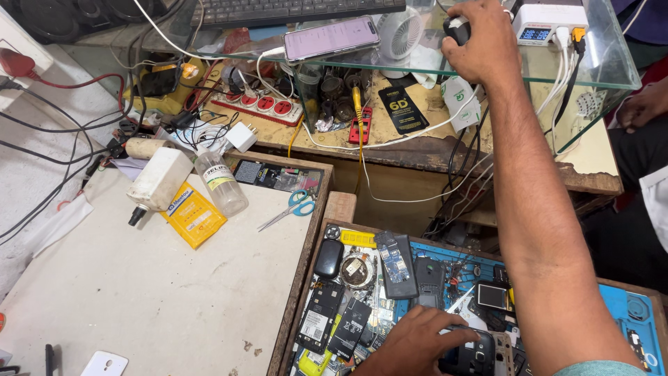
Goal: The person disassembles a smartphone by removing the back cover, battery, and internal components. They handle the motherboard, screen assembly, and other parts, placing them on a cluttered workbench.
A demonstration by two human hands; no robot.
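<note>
**Left hand on the dark phone, right hand up on the glass shelf**

Your left hand point(417, 338) is pressing down on a dark phone body point(467, 355) at the near edge of the blue repair mat point(619, 306). Fingers are curled loosely over its top, more resting than gripping; I cannot tell if the thumb is closing underneath. The phone is sitting among loose parts: black batteries point(334, 324), a bar phone lying screen-up point(396, 264), a small square screen module point(492, 296).

Your right hand point(480, 42) is reaching well away to the glass shelf point(598, 73), fingers closing over a small dark round object point(456, 29) at the shelf's back. Mostly hidden by your knuckles, so I cannot tell how firm that hold is.

Risks as I'm judging them:
- You're looking up at the shelf, so the left hand is working blind. A shift of the palm could be sweeping small parts off the mat.
- Your right forearm is crossing above the white cables point(563, 69) hanging from the white charger box point(550, 21). Pulling back low could be snagging them and dragging the box.
- The pink-screened smartphone point(330, 36) is lying near the shelf's front edge; a bump to the glass could be sliding it off.
- Scissors point(292, 207) are lying open-pointed on the white board point(153, 292) just beside the mat.
</note>
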